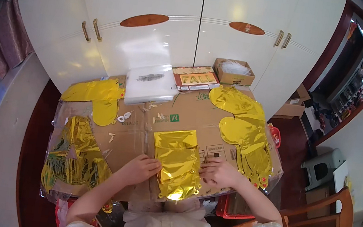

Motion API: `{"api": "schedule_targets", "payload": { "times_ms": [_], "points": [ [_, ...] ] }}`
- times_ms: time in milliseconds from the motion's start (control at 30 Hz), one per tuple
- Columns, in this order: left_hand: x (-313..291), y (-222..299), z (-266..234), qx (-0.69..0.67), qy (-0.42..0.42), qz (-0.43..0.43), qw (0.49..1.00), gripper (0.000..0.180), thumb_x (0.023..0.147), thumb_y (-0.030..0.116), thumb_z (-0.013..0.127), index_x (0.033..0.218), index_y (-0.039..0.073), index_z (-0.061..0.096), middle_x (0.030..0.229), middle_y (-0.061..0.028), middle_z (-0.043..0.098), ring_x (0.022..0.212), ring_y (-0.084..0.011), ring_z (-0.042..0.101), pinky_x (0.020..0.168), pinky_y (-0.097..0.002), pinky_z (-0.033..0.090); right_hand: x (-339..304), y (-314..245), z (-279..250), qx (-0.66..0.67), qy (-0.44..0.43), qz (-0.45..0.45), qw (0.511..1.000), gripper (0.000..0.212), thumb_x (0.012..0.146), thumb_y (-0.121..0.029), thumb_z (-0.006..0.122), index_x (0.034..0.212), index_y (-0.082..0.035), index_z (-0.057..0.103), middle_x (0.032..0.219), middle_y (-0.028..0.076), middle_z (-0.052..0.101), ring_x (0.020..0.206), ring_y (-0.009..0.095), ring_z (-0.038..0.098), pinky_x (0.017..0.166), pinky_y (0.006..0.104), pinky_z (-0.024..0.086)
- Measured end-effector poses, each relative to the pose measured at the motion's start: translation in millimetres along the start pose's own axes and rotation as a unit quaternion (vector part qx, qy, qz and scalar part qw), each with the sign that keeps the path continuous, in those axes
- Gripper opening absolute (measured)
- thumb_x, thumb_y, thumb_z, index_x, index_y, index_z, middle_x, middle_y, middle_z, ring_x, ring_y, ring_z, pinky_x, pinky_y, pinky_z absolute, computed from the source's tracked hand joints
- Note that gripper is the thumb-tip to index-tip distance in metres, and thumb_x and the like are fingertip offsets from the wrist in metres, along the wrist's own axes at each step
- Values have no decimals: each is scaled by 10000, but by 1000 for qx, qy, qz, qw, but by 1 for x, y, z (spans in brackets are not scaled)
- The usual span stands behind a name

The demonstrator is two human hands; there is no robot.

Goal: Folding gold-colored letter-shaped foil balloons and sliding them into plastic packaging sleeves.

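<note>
A folded gold foil balloon (178,159) lies on the cardboard in front of me, its surface creased and shiny. At its left edge, my left hand (145,168) has its fingers bent closed on the foil. My right hand (218,172) rests by the right edge, fingers spread, the tips near or touching the foil. More gold foil balloons lie flat around it: a curved pile (244,127) at the right, an angled one (106,100) at the far left, and a crumpled, shiny one (75,159) at the near left.
Clear plastic bags (150,86) are stacked at the back, beside a printed orange packet (196,77) and a small carton (234,72) of whitish pieces. White ribbon rolls (124,117) lie on the cardboard (131,139). White cabinets stand behind; a wooden chair (319,221) is at the right.
</note>
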State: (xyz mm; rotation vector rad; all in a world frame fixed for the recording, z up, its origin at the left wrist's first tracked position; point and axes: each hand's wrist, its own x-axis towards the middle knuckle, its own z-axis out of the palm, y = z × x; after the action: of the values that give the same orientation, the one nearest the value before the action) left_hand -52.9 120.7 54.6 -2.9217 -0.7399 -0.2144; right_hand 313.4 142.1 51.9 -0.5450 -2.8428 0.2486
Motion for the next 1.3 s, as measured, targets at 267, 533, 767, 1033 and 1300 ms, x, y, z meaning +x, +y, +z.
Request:
{"api": "schedule_targets", "payload": {
  "times_ms": [267,533,767,1033,1300],
  "points": [
    [-16,46,-17,-56,-9,-73,996,665,791,511,679,1237,26,589,1283,-95,582,1218,-220,538,1001,-422,399,-17,-28,6,85,-2,35,996,564,803,-317,698,1286,-61,563,1317,125,580,1271,270,515,1127,476,329],
    [-22,84,-8,-6,-53,-113,992,758,730,460,716,1307,7,527,1379,-197,508,1295,-288,489,1117,-492,316,-10,-41,18,-26,-110,76,991,987,747,-488,724,1480,12,292,1558,170,283,1466,302,234,1187,493,184],
    [-31,104,15,39,48,-110,992,451,800,210,638,1212,28,611,1278,-141,605,1215,-259,569,1059,-448,400,-19,-62,30,-68,-45,73,994,847,782,-397,702,1455,-12,359,1522,149,360,1402,277,360,1175,481,231],
    [-33,90,12,-111,118,-146,976,435,765,165,704,1187,88,636,1218,-67,660,1138,-178,625,954,-386,452,-3,-62,30,0,5,104,995,568,776,-207,690,1321,-125,551,1371,57,550,1273,246,498,1149,478,303],
    [-34,65,6,-148,110,-94,978,484,715,161,732,1186,109,635,1198,-40,671,1114,-171,630,937,-369,453,-2,-59,51,83,112,166,976,293,803,-83,638,1092,-126,663,1172,25,677,1197,234,577,1118,475,371]
  ]
}}
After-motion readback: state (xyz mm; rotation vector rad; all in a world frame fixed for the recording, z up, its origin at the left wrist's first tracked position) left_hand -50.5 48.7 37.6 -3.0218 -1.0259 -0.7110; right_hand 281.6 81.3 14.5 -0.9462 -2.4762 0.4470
